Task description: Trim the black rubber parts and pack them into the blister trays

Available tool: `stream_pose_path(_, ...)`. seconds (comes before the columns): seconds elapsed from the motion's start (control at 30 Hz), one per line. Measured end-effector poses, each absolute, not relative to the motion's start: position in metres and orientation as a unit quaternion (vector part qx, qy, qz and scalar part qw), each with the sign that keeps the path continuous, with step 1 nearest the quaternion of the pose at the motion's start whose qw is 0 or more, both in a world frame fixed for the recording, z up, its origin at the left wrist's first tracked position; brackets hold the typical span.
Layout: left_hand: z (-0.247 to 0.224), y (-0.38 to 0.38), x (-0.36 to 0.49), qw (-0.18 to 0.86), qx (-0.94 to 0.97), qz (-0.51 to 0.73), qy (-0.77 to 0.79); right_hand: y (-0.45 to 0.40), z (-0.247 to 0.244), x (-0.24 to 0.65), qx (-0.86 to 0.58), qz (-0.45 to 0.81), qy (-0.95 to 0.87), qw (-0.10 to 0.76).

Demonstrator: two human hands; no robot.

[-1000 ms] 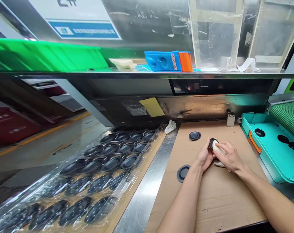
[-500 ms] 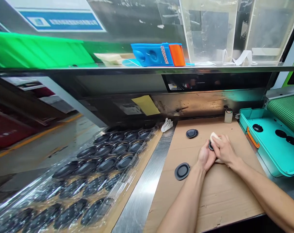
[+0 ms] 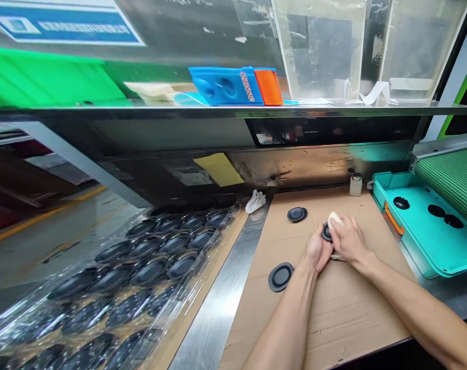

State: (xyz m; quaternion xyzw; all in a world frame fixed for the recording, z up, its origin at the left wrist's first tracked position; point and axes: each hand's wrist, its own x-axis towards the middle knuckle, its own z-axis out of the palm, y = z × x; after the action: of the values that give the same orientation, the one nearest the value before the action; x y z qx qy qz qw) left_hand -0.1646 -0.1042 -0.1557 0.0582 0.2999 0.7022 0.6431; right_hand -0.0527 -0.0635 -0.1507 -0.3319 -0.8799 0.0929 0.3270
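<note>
My left hand (image 3: 319, 250) grips a round black plastic part (image 3: 326, 232) by its edge, over the cardboard sheet (image 3: 334, 308). Against that part my right hand (image 3: 349, 239) presses a folded white cloth (image 3: 335, 219), its fingers closed on it. Much of the held part is hidden by cloth and fingers. Two similar black discs lie on the cardboard to the left: a far disc (image 3: 297, 214) and a nearer disc (image 3: 281, 277) beside my left forearm. A bit of pale cloth (image 3: 337, 257) shows beneath my right hand.
Clear plastic trays (image 3: 148, 270) of several black parts fill the left. A small bottle (image 3: 356, 185) stands at the back. On the right, a teal bin (image 3: 422, 241) holds black discs beside a green conveyor belt (image 3: 453, 169). A metal shelf (image 3: 233, 112) crosses above.
The view has shifted slightly to the right, so everything appears further left. Both hands still hold the part and cloth together, with the part's dark face showing a little more.
</note>
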Motion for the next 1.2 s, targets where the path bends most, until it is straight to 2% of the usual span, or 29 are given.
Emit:
stream_pose_path(0.13,-0.153,-0.103,-0.165,0.623,0.064,0.729,0.275,-0.045,-0.144,-0.040,-0.341,0.126,-0.837,0.410)
stream_pose_path(0.2,-0.152,-0.102,-0.167,0.619,0.066,0.732,0.275,-0.045,-0.143,-0.034,-0.312,0.171,-0.836,0.418)
stream_pose_path(0.4,-0.154,-0.102,-0.168,0.625,0.085,0.724,0.279,-0.051,-0.137,-0.027,-0.322,0.302,-0.845,0.301)
stream_pose_path(0.63,-0.159,-0.102,-0.159,0.636,0.114,0.707,0.286,-0.048,-0.143,-0.039,-0.340,0.418,-0.776,0.329)
stream_pose_path(0.8,-0.159,-0.106,-0.158,0.645,0.117,0.691,0.305,-0.043,-0.144,-0.037,-0.317,0.472,-0.783,0.254)
stream_pose_path(0.97,-0.162,-0.102,-0.154,0.634,0.114,0.701,0.308,-0.045,-0.144,-0.034,-0.374,0.405,-0.765,0.332)
stream_pose_path(1.1,-0.161,-0.102,-0.156,0.635,0.104,0.701,0.308,-0.052,-0.149,-0.043,-0.340,0.363,-0.808,0.315)
stream_pose_path(1.2,-0.159,-0.103,-0.157,0.629,0.090,0.713,0.298,-0.048,-0.147,-0.046,-0.395,0.242,-0.827,0.319)
